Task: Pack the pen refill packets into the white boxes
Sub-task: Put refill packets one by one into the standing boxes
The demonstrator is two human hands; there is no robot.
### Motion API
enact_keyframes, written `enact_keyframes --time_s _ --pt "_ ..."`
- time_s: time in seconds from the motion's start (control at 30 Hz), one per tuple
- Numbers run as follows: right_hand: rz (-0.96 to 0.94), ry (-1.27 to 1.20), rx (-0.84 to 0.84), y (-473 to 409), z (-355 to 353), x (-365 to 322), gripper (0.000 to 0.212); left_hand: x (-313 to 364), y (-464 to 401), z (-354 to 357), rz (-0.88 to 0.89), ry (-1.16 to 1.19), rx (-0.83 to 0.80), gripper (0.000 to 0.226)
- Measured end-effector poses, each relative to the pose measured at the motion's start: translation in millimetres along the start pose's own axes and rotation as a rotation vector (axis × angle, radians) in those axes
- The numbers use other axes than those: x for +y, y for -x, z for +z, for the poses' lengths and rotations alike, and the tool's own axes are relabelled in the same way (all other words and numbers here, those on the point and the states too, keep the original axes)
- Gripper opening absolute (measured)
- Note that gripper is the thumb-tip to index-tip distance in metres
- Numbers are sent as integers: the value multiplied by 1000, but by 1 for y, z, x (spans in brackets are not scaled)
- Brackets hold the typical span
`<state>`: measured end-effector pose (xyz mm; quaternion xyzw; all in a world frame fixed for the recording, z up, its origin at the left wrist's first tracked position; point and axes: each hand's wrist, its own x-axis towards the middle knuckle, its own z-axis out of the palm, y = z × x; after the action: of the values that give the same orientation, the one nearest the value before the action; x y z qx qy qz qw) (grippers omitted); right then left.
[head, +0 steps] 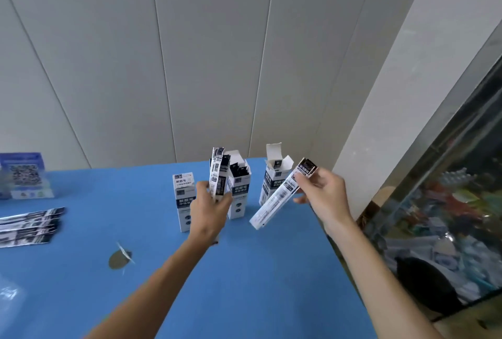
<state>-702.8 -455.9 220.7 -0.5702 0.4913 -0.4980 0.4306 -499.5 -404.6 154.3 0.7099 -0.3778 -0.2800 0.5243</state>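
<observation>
Three white boxes stand on the blue table (244, 284): a closed box (184, 203) on the left, an open box (239, 192) in the middle with dark packets sticking out, and an open box (273, 175) on the right with its flap up. My left hand (210, 208) grips a bundle of refill packets (218, 175) upright, in front of the middle box. My right hand (320, 192) pinches the top end of one long refill packet (279, 197), which slants down to the left in front of the right box.
More refill packets (30, 226) lie in a pile at the table's left edge. A blue card with a QR code (23, 173) stands at the back left. A small torn hole (119, 258) marks the table cover. A glass aquarium (448, 216) is at the right.
</observation>
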Motion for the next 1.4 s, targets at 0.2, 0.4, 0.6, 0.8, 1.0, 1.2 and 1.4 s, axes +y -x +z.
enact_keyframes --time_s 0.2,0.4,0.6,0.8,1.0,1.2,1.4 --pt "-56 -45 -32 -64 25 -18 8 14 -28 10 -36 90 90 28" --pt "-191 -8 -106 -124 46 -34 18 30 -44 32 -57 95 208 29" --pt "-314 16 -215 -164 71 -34 23 30 -54 46 -146 -15 382 28" --pt "-377 35 -369 -175 90 -18 23 32 -50 53 -182 1 438 25" --pt "-420 86 -420 -181 89 -9 23 32 -52 56 -189 10 446 26" --pt "-553 139 -457 -169 74 -9 16 28 -50 57 -165 8 430 25" --pt "-594 211 -498 -157 77 -8 24 27 -47 54 -142 28 400 25"
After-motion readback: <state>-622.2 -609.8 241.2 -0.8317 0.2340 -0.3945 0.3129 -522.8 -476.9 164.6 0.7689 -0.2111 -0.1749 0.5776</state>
